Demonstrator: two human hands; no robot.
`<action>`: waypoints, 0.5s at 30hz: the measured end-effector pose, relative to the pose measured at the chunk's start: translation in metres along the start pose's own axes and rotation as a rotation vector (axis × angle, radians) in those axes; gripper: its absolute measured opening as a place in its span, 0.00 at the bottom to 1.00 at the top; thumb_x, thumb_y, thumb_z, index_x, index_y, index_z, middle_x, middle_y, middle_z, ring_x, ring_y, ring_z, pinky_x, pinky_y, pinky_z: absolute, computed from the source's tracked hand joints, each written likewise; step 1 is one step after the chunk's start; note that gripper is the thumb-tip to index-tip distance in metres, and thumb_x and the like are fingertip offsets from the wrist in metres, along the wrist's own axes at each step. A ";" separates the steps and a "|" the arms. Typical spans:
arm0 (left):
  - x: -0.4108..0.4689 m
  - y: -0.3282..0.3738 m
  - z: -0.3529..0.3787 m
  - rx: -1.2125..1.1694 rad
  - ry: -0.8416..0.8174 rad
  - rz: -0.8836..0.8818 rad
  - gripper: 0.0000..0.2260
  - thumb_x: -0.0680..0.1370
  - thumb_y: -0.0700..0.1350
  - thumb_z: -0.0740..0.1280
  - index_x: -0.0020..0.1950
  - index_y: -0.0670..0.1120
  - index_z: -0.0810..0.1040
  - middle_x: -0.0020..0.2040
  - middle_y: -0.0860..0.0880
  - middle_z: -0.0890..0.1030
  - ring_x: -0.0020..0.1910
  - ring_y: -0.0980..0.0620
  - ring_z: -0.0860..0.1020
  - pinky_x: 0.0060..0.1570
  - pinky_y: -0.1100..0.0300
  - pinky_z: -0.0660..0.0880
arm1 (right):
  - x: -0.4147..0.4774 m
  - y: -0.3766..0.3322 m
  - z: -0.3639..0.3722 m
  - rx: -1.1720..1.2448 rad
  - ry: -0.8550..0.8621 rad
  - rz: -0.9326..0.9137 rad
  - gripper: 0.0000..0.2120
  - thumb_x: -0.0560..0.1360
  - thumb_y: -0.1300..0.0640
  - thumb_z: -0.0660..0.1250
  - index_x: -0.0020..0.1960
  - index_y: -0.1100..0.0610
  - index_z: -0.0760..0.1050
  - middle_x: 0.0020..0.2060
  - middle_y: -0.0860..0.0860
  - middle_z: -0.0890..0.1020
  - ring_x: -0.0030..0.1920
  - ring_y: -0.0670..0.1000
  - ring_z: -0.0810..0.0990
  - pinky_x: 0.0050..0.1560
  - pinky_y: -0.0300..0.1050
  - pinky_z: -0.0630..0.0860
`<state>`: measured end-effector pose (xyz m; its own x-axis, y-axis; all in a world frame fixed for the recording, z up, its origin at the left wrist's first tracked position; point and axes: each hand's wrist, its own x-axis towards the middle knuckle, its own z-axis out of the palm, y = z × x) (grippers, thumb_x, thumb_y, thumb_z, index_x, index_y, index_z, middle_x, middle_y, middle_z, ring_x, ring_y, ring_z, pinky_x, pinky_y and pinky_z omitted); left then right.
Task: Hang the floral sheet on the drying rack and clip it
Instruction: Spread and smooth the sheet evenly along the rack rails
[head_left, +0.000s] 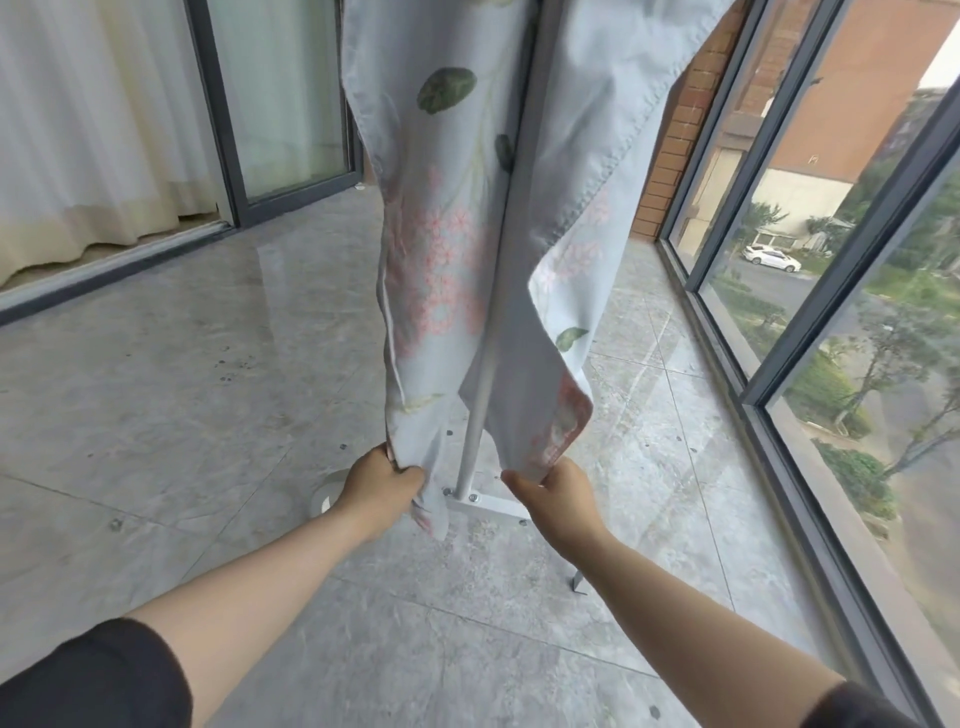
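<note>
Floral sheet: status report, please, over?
Left hand, right hand each grip a bottom end. Pale blue floral sheet hangs astride white metal rack pole. No clips seen.

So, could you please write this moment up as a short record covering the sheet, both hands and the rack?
sheet: floral sheet hangs from above, on either side of the rack pole
left: left hand grips the lower left edge
right: right hand pinches the lower right corner
rack: pole upright, white, on a bolted foot
clips: none in view

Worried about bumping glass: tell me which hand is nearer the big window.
Right. The right hand holds the sheet on the window side of the pole; the left hand holds it beyond the pole.
</note>
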<state>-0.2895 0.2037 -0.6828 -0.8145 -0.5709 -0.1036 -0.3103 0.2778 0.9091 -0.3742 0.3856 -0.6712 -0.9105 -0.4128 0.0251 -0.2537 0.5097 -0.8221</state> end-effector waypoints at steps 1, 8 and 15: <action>0.001 -0.003 0.001 -0.035 -0.027 0.004 0.06 0.72 0.44 0.68 0.46 0.44 0.76 0.39 0.49 0.80 0.43 0.48 0.78 0.43 0.58 0.75 | 0.000 0.002 0.000 -0.023 0.008 0.008 0.14 0.72 0.56 0.67 0.32 0.61 0.68 0.25 0.50 0.68 0.26 0.48 0.64 0.27 0.42 0.61; -0.005 -0.023 0.010 0.013 -0.170 0.047 0.04 0.73 0.42 0.72 0.46 0.47 0.81 0.44 0.48 0.84 0.45 0.51 0.80 0.44 0.62 0.74 | -0.011 0.033 0.004 -0.234 -0.047 -0.013 0.13 0.72 0.52 0.66 0.34 0.58 0.69 0.25 0.50 0.71 0.26 0.49 0.67 0.27 0.45 0.63; -0.007 -0.038 0.015 -0.211 -0.239 -0.058 0.12 0.73 0.35 0.70 0.55 0.43 0.78 0.53 0.43 0.82 0.53 0.47 0.81 0.50 0.52 0.80 | -0.024 0.060 0.008 -0.198 -0.074 0.077 0.05 0.69 0.56 0.69 0.37 0.56 0.76 0.29 0.49 0.82 0.30 0.52 0.80 0.32 0.47 0.76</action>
<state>-0.2792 0.2089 -0.7225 -0.8982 -0.3762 -0.2273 -0.2720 0.0696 0.9598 -0.3645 0.4199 -0.7259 -0.9051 -0.4175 -0.0806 -0.2507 0.6771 -0.6919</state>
